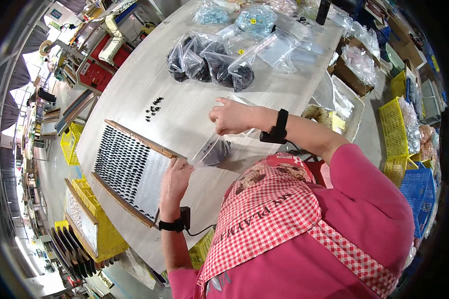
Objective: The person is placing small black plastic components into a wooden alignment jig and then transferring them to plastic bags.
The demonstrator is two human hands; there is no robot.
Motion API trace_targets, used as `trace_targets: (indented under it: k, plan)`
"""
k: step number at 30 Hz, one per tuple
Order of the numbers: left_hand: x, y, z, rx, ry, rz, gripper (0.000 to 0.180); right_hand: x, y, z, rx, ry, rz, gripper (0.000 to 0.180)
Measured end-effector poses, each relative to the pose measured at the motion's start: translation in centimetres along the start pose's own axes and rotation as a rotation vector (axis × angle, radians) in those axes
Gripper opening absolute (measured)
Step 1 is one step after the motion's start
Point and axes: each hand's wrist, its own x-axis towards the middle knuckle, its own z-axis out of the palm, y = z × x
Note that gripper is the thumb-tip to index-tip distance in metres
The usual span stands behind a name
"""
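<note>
Landmark: wood-edged board (153, 174). Rows of small black pieces (118, 159) cover most of it; a strip toward its right end is bare. Just right of the board, a clear bag (216, 151) holds dark contents. The left hand (174, 182), at the board's right corner, appears to pinch the bag's edge; the right hand (228, 117), farther right, has curled fingers by the plastic, grip cannot be told. Judged progress: the dark-filled bags (204, 65) beyond the board look done; the rows and a loose cluster (154, 108) just beyond it remain unbagged. The table (127, 92) edge runs close to the board's left; open room lies beyond it.
</note>
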Motion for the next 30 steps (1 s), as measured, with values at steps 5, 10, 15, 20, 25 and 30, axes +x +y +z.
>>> trace_targets:
  k: [5,10,15,20,25,30]
  plan:
    - [1.5,-0.4,0.0,0.004,0.005,0.078,0.014,-0.3,1.3,0.6,0.017,0.084,-0.013,0.004]
    - [1.1,-2.3,1.5,-0.005,0.105,0.207,0.011,0.2,1.9,2.7,0.167,0.311,-0.098,0.009]
    - [-0.5,-4.2,4.1,0.002,0.246,0.231,0.009,0.7,0.7,1.9,0.056,0.279,-0.103,0.011]
    - [-0.9,-5.9,6.4,-0.185,0.349,0.088,0.017,1.1,0.6,3.1,0.056,0.230,-0.020,0.008]
    - [-0.8,-7.0,8.4,-0.456,0.374,0.045,0.013,2.7,-2.9,4.6,0.328,0.428,-0.152,0.009]
    - [0.1,-8.4,9.5,-0.429,0.409,0.163,0.011,6.2,-6.6,6.3,0.319,0.322,-0.151,0.038]
